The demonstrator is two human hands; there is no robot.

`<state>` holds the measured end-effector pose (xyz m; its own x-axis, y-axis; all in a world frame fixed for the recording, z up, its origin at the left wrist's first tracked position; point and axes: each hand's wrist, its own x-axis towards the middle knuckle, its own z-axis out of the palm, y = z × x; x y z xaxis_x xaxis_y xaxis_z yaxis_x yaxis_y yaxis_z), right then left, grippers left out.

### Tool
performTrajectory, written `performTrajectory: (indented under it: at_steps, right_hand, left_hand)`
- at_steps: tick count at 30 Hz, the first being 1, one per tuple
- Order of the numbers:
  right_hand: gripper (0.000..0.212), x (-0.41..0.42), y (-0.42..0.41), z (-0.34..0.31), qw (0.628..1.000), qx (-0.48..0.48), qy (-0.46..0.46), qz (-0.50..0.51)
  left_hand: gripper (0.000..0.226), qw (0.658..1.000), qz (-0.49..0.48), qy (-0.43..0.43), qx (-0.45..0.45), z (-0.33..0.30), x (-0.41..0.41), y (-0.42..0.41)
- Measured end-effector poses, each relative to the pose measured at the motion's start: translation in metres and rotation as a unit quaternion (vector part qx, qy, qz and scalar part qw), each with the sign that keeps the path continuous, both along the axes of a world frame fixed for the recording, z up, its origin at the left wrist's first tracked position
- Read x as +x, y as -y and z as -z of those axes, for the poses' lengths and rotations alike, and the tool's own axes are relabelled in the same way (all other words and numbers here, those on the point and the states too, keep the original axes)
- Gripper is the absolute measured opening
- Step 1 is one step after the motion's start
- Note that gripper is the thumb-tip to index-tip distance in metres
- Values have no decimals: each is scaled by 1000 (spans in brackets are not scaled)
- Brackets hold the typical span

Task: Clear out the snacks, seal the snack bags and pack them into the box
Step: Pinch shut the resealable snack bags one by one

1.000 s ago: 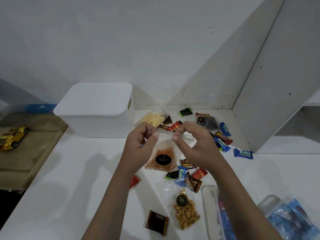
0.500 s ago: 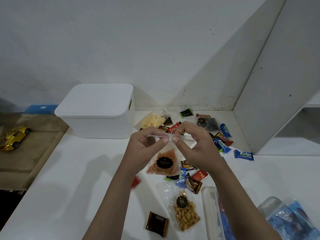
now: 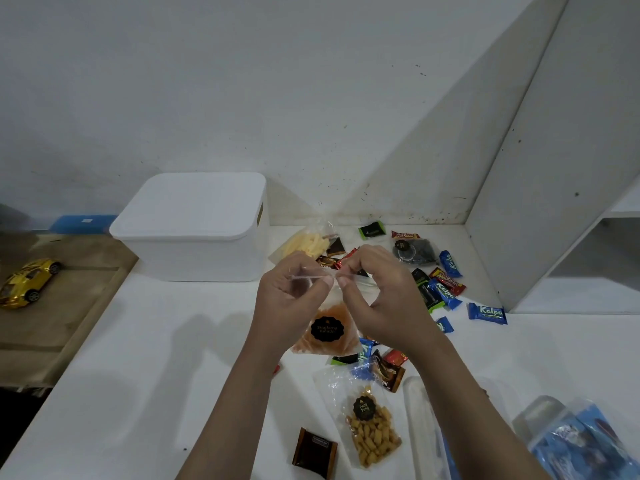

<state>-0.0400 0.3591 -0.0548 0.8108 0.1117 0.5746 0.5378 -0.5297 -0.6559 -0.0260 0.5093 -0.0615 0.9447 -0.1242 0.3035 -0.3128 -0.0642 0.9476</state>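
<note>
White wall [image 3: 242, 81] behind, white tabletop [image 3: 156, 358] w/ white shelf panel [image 3: 554, 168] at right. Brown wooden surface [image 3: 52, 323] at left carries a gold toy car [image 3: 29, 282]. White lidded box [image 3: 197, 226] sits at back of tabletop, lid on. Both hands, left [image 3: 291, 303] & right [image 3: 384, 299], pinch top strip of clear snack bag [image 3: 327, 329] w/ orange snack, held above tabletop, thumbs nearly touching. Peanut bag [image 3: 369, 424] & loose wrapped candies [image 3: 446, 292] lie around, a brown sachet [image 3: 314, 452] near front
</note>
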Motion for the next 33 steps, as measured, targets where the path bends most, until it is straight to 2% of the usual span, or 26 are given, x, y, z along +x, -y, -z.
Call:
performTrajectory:
  at_steps: [5,12,14,21,28,33]
  right_hand:
    - [3,2,0,-2,999,-47,10,4]
    - [3,2,10,-3,993,89,-83,5]
    - [4,2,12,-3,990,93,-104,-2]
    - [8,-2,10,-6,988,92,-120,-25]
    - [13,-5,11,-8,989,81,-123,-31]
    - [16,-7,13,-10,990,41,-126,-40]
  left_hand:
    - [10,999,-29,-20,14,2,-1,2]
    - [7,998,-11,-49,-48,-5,5,-10]
    - [13,997,-4,-50,-51,-6,5,-12]
    - [5,995,-7,-63,-71,-7,-1,-7]
    - [7,994,48,-93,-28,-14,-3,-15]
    - [8,996,4,-67,62,-18,-5,-15]
